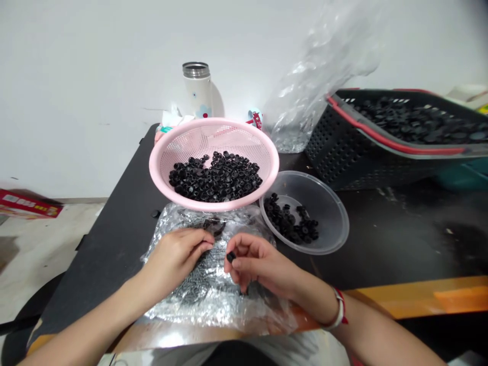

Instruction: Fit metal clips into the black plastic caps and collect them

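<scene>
Tightly, the right grip (253,263) pinches a black ring (231,257); the left grip (173,256) curls on a plastic sheet (213,300).

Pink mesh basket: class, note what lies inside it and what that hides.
Inside the pink mesh basket lies a heap of small black ring-shaped parts. Pink mesh shows around the heap; the basket's floor beneath it is covered and cannot be seen.
</scene>
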Demonstrator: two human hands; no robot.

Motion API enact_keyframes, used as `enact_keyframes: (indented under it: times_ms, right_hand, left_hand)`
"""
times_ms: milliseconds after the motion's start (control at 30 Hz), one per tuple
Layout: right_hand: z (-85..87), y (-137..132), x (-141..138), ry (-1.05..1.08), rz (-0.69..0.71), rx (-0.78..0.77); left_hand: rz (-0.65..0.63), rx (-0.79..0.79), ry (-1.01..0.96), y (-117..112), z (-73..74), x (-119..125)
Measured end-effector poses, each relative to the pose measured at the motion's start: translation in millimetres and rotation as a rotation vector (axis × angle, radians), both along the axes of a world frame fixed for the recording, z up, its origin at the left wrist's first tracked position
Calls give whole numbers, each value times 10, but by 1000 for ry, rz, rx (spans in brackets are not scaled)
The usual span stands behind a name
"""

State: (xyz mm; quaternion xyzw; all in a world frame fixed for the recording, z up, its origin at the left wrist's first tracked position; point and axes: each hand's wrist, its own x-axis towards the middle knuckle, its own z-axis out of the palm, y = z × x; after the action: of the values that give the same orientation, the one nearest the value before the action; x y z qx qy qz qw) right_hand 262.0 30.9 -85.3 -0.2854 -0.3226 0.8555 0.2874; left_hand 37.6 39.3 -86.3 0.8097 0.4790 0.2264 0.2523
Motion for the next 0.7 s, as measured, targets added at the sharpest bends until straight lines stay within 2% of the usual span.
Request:
enact_keyframes:
  times_ms: [67, 200, 300, 533, 700]
  right_hand:
    - [-30, 16, -1, -32, -18, -1]
    - [-97, 39, 0, -22, -54, -26]
    - [-136, 52, -1, 4, -73, -30]
    - [-262, 124, 4, 40, -116, -65]
    - [-212, 96, 15, 110, -31, -28]
  left_hand:
    - [29, -65, -143, -17, 20, 16]
    - [53, -314, -421, -57, 91, 78]
    - [60, -416, -507, -75, 143, 119]
    - [77, -317, -422, -82, 177, 129]
    - [96, -147, -470, -99, 171, 137]
